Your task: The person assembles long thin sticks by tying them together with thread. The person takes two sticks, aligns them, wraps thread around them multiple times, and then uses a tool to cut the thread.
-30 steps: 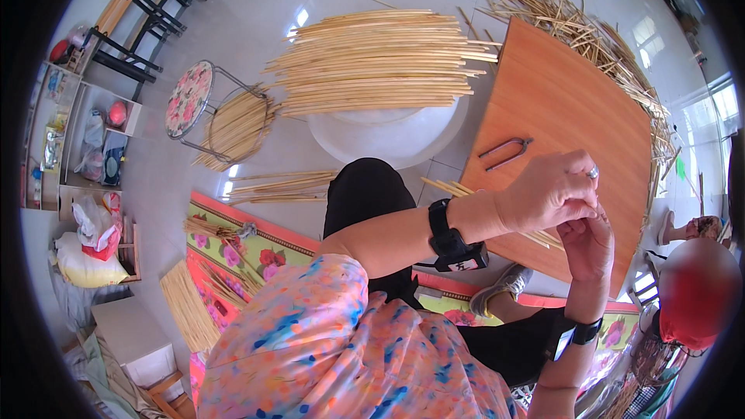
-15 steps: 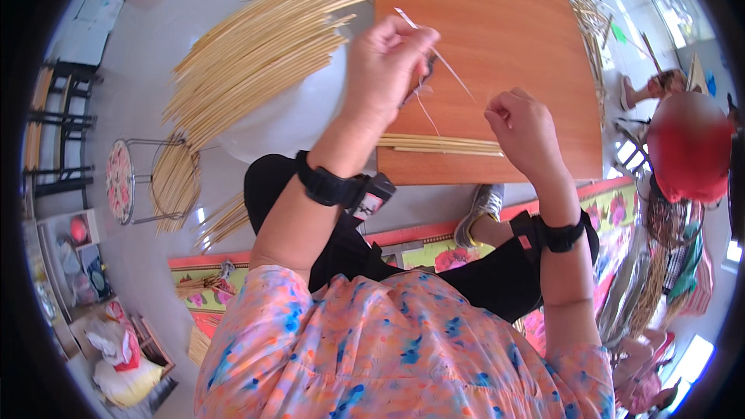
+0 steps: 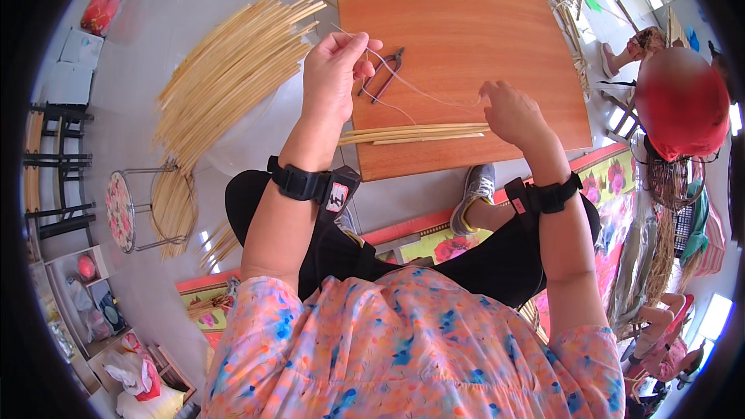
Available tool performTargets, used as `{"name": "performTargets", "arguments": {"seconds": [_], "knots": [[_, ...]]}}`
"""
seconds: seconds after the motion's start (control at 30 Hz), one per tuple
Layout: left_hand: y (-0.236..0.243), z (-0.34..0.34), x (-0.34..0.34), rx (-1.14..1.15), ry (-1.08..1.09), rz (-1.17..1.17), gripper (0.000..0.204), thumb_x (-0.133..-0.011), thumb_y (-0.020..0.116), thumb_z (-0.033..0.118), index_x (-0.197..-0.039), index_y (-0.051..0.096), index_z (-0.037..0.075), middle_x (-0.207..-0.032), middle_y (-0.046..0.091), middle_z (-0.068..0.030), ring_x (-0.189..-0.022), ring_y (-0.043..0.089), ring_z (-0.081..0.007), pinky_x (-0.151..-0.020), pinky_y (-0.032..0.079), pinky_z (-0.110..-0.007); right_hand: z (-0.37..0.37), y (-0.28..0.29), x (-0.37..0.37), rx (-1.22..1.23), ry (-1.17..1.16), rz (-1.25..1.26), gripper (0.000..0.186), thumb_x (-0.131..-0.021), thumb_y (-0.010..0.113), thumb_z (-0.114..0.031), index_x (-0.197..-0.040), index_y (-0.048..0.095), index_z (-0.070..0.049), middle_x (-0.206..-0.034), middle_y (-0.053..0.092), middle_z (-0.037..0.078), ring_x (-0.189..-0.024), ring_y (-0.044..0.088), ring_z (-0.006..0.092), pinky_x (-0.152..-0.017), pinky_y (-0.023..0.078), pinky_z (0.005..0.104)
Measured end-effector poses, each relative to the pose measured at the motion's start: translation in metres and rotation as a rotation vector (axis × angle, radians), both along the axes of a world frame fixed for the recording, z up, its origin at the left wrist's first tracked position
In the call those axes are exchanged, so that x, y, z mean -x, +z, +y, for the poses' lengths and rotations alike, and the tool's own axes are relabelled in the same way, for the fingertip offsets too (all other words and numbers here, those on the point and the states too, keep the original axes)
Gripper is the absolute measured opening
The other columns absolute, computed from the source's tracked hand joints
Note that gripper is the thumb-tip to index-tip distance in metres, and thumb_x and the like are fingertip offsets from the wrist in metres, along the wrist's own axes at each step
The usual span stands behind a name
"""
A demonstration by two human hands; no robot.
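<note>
My left hand (image 3: 337, 70) is raised over the left edge of the wooden table, its thumb and fingers pinching a thin white strand (image 3: 423, 94). From there the strand sags across to my right hand (image 3: 516, 115), whose curled fingertips close on it. A loose part of the strand also hangs below my left hand. Beneath it, a bundle of pale thin sticks (image 3: 419, 133) lies along the near side of the tabletop (image 3: 473, 39). A dark, two-handled tool like pliers (image 3: 381, 77) rests on the table beside my left hand.
Many long straw-coloured sticks (image 3: 233, 70) lie in a heap to the left. Near them is a round flowered stool (image 3: 122, 211), tipped on its side. Sticks (image 3: 570, 35) edge the table's far right. A person in red (image 3: 683, 109) is at the right.
My left hand has moved left and slightly down, uncovering the plier-like tool. Both hands hold the strand farther apart, and it now sags in a curve. The view has shifted a little.
</note>
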State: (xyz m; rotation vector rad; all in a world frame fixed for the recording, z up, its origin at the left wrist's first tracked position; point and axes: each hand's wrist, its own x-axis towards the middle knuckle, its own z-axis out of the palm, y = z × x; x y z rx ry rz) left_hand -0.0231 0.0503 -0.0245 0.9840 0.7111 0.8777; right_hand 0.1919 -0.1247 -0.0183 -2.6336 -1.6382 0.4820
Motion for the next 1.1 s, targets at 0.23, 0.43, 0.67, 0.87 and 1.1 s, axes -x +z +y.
{"name": "performTargets", "arguments": {"seconds": [0.23,0.43,0.67,0.87,1.1], "knots": [[0.007,-0.008,0.007,-0.093,-0.001,0.002,0.014,-0.092,0.066,0.016,-0.087,0.061,0.004,-0.088,0.071,-0.0102,-0.053,0.053,-0.0082,-0.054,0.044,-0.022,0.003,0.005,0.003,-0.639,0.009,-0.16,0.03,-0.083,0.065,-0.012,-0.112,0.061,-0.008,-0.119,0.058,0.014,-0.103,0.061,0.0343,-0.085,0.051,0.0444],[0.017,-0.016,0.006,-0.151,-0.057,-0.015,0.017,-0.091,0.069,0.017,-0.083,0.062,0.005,-0.089,0.07,-0.0093,-0.053,0.053,-0.0079,-0.054,0.044,-0.021,0.016,0.0,0.031,-0.647,0.02,0.157,0.029,-0.08,0.068,-0.016,-0.107,0.063,-0.007,-0.106,0.063,0.014,-0.097,0.062,0.0326,-0.081,0.051,0.0427],[0.031,-0.031,-0.002,-0.133,-0.198,-0.103,0.015,-0.09,0.07,0.017,-0.086,0.066,0.003,-0.089,0.07,-0.0056,-0.055,0.052,-0.0057,-0.054,0.043,-0.02,0.032,0.02,0.063,-0.709,0.032,0.613,0.032,-0.079,0.07,-0.016,-0.107,0.066,-0.002,-0.097,0.066,0.012,-0.085,0.066,0.0228,-0.075,0.053,0.0337],[0.032,-0.03,-0.002,-0.205,-0.218,-0.059,0.014,-0.09,0.07,0.015,-0.086,0.067,0.002,-0.075,0.064,-0.0011,-0.055,0.05,-0.0052,-0.055,0.042,-0.02,0.044,0.023,0.074,-0.827,0.041,0.826,0.023,-0.083,0.07,-0.016,-0.101,0.07,-0.002,-0.085,0.068,0.01,-0.069,0.066,0.0172,-0.065,0.052,0.031],[0.032,-0.017,0.007,-0.223,-0.072,-0.117,0.015,-0.092,0.067,0.016,-0.085,0.063,0.004,-0.089,0.068,-0.0071,-0.055,0.051,-0.0072,-0.054,0.042,-0.021,0.051,0.013,0.059,-0.707,-0.117,0.605,0.019,-0.083,0.071,-0.02,-0.095,0.075,-0.006,-0.071,0.067,0.012,-0.062,0.062,0.019,-0.061,0.051,0.0311]]}}
